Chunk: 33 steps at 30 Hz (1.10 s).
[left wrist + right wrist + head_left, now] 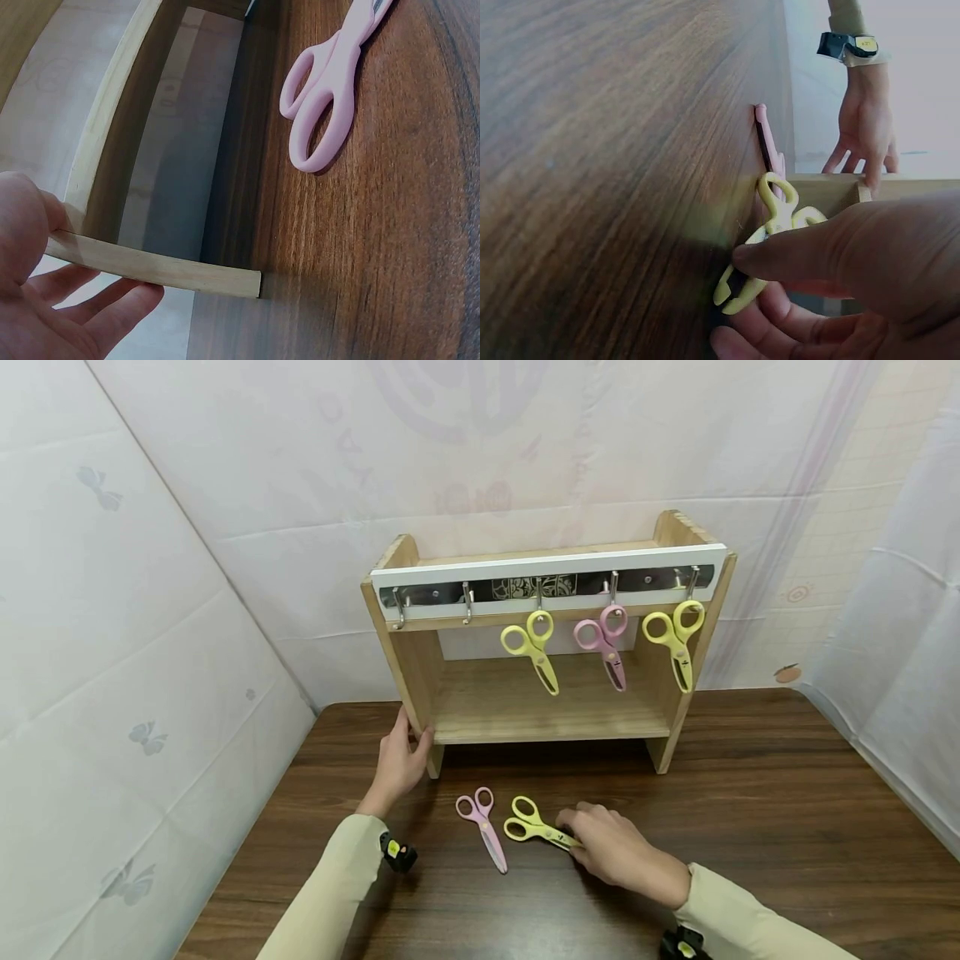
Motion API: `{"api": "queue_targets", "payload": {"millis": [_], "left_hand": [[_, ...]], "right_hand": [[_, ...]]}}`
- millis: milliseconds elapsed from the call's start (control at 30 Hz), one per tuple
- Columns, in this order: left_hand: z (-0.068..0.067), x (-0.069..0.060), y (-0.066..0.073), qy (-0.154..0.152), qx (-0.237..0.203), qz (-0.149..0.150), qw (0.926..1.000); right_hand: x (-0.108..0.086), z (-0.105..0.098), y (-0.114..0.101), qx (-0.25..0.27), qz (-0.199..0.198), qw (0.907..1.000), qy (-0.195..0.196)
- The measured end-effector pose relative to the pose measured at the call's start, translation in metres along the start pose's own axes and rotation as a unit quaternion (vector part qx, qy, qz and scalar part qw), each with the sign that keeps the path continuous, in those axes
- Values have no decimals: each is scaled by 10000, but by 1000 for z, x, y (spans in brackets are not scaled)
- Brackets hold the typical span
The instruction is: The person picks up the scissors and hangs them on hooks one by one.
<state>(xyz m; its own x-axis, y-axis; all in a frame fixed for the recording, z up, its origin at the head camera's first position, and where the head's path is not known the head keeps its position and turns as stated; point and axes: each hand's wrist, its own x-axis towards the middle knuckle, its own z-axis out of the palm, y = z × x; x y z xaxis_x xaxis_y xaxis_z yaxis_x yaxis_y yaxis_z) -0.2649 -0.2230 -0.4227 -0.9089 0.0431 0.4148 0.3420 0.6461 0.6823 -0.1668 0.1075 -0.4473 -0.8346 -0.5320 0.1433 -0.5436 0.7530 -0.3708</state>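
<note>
My left hand (396, 767) grips the lower left side panel of a small wooden shelf (551, 702), its thumb on the inner side and fingers outside. In the left wrist view that panel's edge (157, 268) lies between thumb and fingers. My right hand (618, 850) pinches yellow scissors (534, 829) by the blade end, low at the tabletop. Their handle loops point left, away from the hand. In the right wrist view, the thumb presses over the scissors' blades (739, 296). Pink scissors (483, 824) lie on the table between my hands, handles toward the shelf.
A white hook rail (450, 578) crosses the shelf's top front. From its hooks hang yellow scissors (536, 652), pink scissors (606, 647) and another yellow pair (677, 645). The two left hooks (468, 602) carry nothing. Pale cloth walls (150, 635) surround the dark wooden table (787, 810).
</note>
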Motion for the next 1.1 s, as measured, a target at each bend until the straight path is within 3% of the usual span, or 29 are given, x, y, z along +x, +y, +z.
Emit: {"api": "queue_targets", "payload": {"millis": [500, 667, 900, 1100], "left_hand": [[-1, 0, 0, -6, 40, 0, 10000], [-1, -1, -1, 13, -7, 35, 10000], [-1, -1, -3, 61, -21, 127, 9999], [0, 0, -4, 79, -50, 157, 9998]], "right_hand": [[1, 1, 1, 33, -21, 10000, 32], [4, -9, -1, -18, -210, 9996, 213], [24, -48, -17, -195, -486, 9924, 1115], [42, -81, -32, -121, -797, 9709, 2255]]}}
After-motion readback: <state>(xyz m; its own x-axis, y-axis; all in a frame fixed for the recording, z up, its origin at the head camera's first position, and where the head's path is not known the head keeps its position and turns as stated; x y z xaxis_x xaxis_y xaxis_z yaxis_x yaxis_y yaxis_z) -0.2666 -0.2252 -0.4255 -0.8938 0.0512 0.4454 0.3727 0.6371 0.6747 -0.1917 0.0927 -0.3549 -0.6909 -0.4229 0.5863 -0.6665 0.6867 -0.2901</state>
